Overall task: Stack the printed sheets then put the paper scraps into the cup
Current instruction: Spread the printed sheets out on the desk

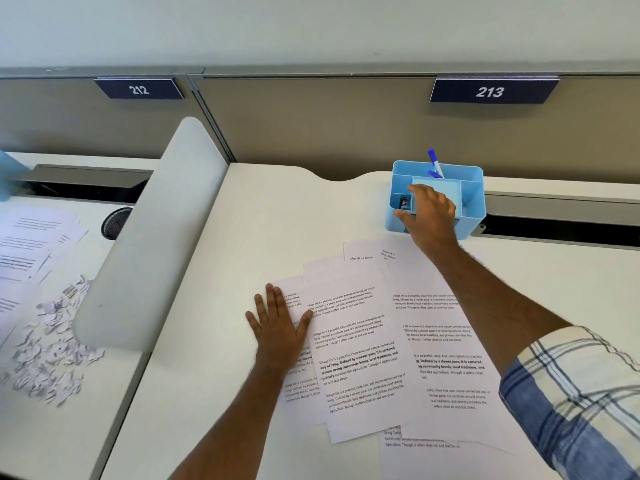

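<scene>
The printed sheets (360, 344) lie fanned and overlapping on the counter (214, 393), not yet squared into a stack. The left hand (277, 327) rests flat with fingers spread on their left edge, likely pinning them against sliding. The right hand (427, 211) reaches over the blue organizer (472, 199), fingers loosely curled at its compartments; whether it holds anything, I cannot tell. Paper scraps (48, 355) are heaped on the neighbouring desk, beyond the divider (152, 237).

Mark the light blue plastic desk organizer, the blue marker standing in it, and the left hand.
light blue plastic desk organizer (473, 188): head view, right wall.
blue marker (433, 162): head view, its cap.
left hand (277, 323): head view, back of hand, flat on the sheets.
</scene>
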Available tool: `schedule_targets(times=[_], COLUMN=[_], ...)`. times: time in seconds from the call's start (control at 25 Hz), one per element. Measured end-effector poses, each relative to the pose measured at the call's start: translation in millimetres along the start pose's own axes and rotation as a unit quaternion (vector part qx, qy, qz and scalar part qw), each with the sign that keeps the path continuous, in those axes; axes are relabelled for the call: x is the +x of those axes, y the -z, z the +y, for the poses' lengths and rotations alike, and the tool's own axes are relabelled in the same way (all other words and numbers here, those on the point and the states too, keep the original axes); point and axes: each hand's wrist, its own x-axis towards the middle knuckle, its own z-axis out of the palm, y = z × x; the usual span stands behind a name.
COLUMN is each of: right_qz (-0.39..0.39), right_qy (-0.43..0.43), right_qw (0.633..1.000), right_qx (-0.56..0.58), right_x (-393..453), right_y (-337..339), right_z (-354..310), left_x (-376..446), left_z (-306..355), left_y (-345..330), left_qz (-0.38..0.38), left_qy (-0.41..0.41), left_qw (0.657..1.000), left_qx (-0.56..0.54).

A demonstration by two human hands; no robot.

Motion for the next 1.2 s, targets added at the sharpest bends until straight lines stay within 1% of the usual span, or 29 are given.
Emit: schedule_targets(times=[0.16, 0.24, 0.36, 0.48, 0.64, 0.96, 1.04, 1.2], right_qz=[0.012, -0.002, -0.038, -0.065, -0.088, -0.047, -0.036, -0.042], right_qy=[-0.008, -0.030, -0.057, -0.041, -0.042, -0.046, -0.050, -0.081], right_qw=[0.998, 0.997, 0.996, 0.996, 0.995, 0.998, 0.998, 0.996], right_qx=[0.055, 0.074, 0.058, 0.046, 0.018, 0.017, 0.020, 0.016], right_x=[-31.7, -54.5, -88.6, -123.6, -159.7, -222.5, -234.6, -253.9], right_y=[5.2, 8.9, 14.1, 20.1, 35.6, 59.6, 63.0, 73.6], right_z=[10.7, 17.3, 30.9, 55.3, 82.8, 126.0, 137.2, 165.4], left_x=[0.6, -0.5, -7.4, -21.3, -41.0, -81.6, -87.1, -98.2], left_z=[3.1, 5.6, 5.9, 11.7, 34.6, 84.0, 95.3, 122.9], left_y=[9.1, 18.3, 26.6, 31.7, 34.6, 32.2, 27.7, 17.3], left_qz=[-0.019, -0.026, -0.017, -0.008, -0.001, -0.016, -0.024, -0.026], left_qy=[0.017, 0.028, 0.036, 0.026, -0.005, -0.099, -0.111, -0.126], left_qw=[0.999, 0.998, 0.994, 0.992, 0.989, 0.987, 0.986, 0.986], left_qx=[-0.022, -0.049, -0.103, -0.125, -0.149, -0.129, -0.120, -0.106])
